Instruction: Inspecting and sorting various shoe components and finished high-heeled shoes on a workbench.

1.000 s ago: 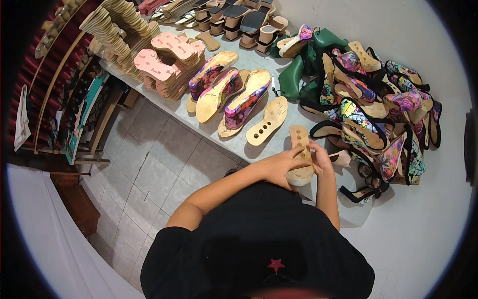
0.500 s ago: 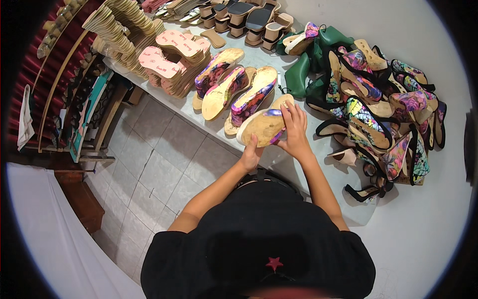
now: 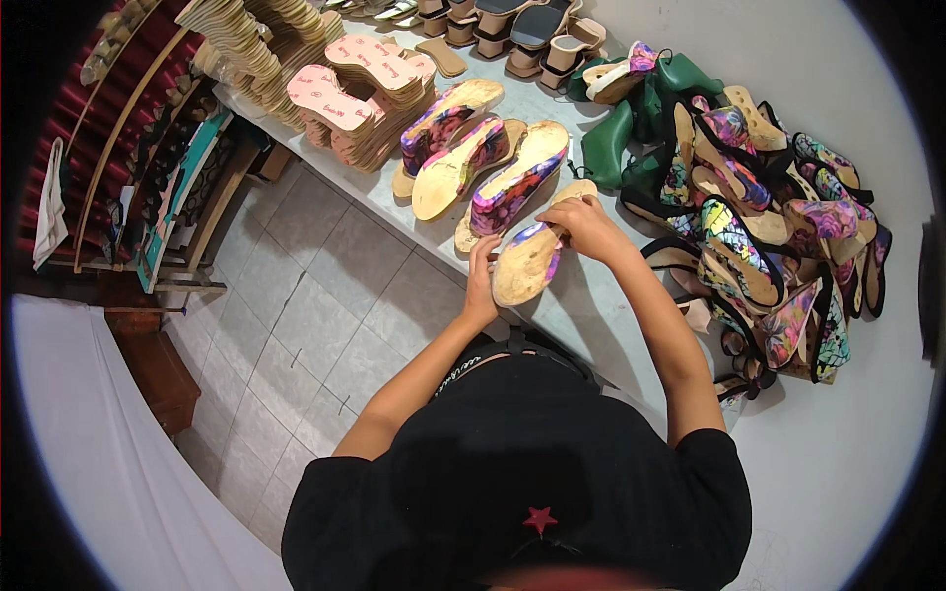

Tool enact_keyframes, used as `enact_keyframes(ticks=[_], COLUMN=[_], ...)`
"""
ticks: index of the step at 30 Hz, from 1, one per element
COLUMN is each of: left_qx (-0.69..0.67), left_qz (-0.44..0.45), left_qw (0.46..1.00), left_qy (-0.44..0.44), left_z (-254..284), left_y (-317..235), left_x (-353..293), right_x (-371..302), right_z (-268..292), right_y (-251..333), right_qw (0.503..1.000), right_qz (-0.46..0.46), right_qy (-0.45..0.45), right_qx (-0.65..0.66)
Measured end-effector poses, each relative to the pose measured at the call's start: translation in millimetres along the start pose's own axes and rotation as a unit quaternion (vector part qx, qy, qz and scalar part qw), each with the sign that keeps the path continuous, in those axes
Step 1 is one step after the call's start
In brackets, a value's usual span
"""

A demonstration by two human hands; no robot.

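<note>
A floral wedge shoe (image 3: 524,268) with its tan underside turned up is between my hands at the table's near edge. My right hand (image 3: 591,229) is closed over its narrow middle, fingers bent across the side. Along the wide end's left side lies my left hand (image 3: 480,283), its fingers curled up against the edge. Just beyond, more floral wedge shoes stand in a row: one next to my hands (image 3: 522,177), a second (image 3: 458,167) and a third (image 3: 448,118). Part of the held shoe is covered by my right fingers.
Stacked pink-topped insoles (image 3: 340,98) stand at the far left of the table (image 3: 591,315). Beige block-heel sandals (image 3: 542,39) line the back. Green shoe forms (image 3: 606,148) and a pile of patterned heeled shoes (image 3: 749,227) fill the right. A shoe rack (image 3: 182,197) stands left.
My right hand has turned and now reaches across the shoe's middle from above. My left hand has shifted up along the shoe's left side. The whole view has shifted slightly.
</note>
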State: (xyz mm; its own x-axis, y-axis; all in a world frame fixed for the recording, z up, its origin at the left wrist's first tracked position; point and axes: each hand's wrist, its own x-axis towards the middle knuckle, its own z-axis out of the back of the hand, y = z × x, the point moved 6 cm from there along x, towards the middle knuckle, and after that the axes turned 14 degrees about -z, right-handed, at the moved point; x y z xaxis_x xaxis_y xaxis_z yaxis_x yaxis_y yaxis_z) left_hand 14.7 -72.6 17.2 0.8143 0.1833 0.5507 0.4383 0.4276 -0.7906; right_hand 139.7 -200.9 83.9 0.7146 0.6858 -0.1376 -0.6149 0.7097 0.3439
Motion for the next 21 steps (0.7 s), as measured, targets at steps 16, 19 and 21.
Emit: enact_keyframes(ticks=[16, 19, 21], left_qx=[-0.277, -0.258, -0.247], left_qz=[0.075, 0.073, 0.071], left_qw=[0.952, 0.958, 0.961], left_qy=[0.105, 0.104, 0.105], left_z=[-48, -41, -39], left_y=[56, 58, 54], left_x=[-33, -35, -43], right_x=[16, 7, 2], right_z=[-13, -6, -3], right_y=[-5, 7, 7], right_qw=[0.997, 0.999, 0.998], right_qz=[0.057, 0.036, 0.005], right_qy=[0.036, -0.012, -0.053], right_qx=[0.045, 0.021, -0.014])
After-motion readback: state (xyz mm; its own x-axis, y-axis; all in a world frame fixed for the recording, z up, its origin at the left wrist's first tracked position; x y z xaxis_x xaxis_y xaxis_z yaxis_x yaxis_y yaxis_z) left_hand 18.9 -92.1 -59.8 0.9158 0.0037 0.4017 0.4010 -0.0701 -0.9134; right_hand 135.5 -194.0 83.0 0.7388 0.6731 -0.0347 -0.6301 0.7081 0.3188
